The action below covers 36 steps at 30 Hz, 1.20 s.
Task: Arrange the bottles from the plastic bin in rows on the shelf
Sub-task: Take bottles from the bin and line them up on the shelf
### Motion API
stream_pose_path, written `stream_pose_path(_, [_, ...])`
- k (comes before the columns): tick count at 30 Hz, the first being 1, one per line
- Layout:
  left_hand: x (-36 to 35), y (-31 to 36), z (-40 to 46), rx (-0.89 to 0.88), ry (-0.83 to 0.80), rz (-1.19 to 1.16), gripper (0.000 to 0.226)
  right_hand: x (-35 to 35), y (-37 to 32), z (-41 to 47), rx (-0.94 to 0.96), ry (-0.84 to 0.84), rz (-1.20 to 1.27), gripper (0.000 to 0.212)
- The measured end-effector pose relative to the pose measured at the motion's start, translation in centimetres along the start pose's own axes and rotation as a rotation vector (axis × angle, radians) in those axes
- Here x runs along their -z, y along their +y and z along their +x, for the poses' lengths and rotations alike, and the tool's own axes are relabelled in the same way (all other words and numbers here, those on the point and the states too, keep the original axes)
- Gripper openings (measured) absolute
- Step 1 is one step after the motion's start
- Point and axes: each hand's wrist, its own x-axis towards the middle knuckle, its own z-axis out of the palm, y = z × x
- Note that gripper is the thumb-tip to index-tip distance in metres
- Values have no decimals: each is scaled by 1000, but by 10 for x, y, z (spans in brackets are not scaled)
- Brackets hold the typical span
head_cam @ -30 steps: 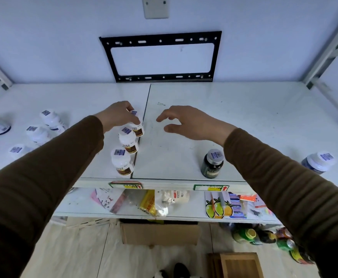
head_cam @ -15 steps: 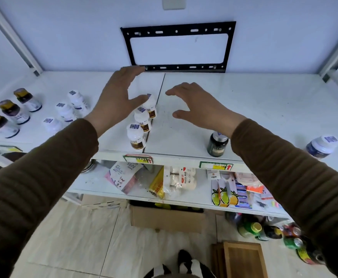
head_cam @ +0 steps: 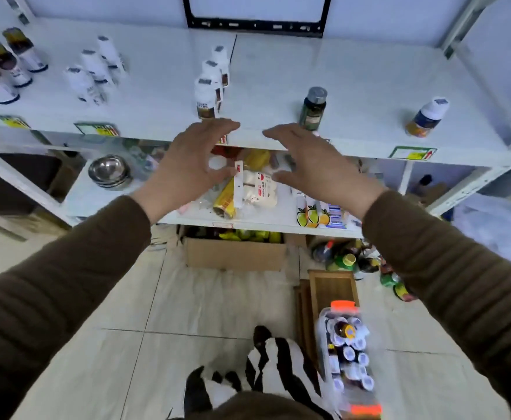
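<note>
Both hands, left hand [head_cam: 187, 165] and right hand [head_cam: 317, 168], spread empty, had drawn back off shelf [head_cam: 354, 71]; view dropped toward plastic bin [head_cam: 349, 359]. Likely fetching next bottles.

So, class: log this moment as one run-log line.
left hand: open, empty | right hand: open, empty | plastic bin: on floor, bottles inside | shelf: bottle rows begun

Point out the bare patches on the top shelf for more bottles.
Bare: between the middle row of white bottles and the dark green bottle; between that and the blue-labelled bottle; the back right. Crowded: the left end.
</note>
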Motion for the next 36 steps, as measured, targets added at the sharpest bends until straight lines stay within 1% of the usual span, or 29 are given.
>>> stream_pose_path(4, [-21,23,-47,33,-54,-54,70,-16,-8,-51,-36,-43,-22,69])
stream_pose_path(8, [-50,45,-89,115,-108,-60,71,-34,-5,-99,-41,-139,57,68])
stream_pose_path(12, [-92,73,-134,226,-169,-72,69,-53,6,-157,-51,-232,126,66])
stream_pose_path(16, [-133,108,-176,263,-253,-94,68,-67,20,-215,-103,-312,137,66])
stream_pose_path(21, [-172,144,-214,303,-342,-181,68,-89,42,-276,-183,-345,136,65])
stream_pose_path(25, [-208,168,-239,342,-368,-230,66,-116,60,-317,-252,-412,141,65])
stream_pose_path(29, [-251,192,-265,395,-392,-263,64,-135,83,-348,-291,-443,148,63])
stream_pose_path(32, [-284,212,-274,437,-422,-250,63,-149,112,-367,-324,-480,134,59])
stream_pose_path(36, [-333,240,-274,548,-429,-244,63,-175,159,-395,-314,-532,160,53])
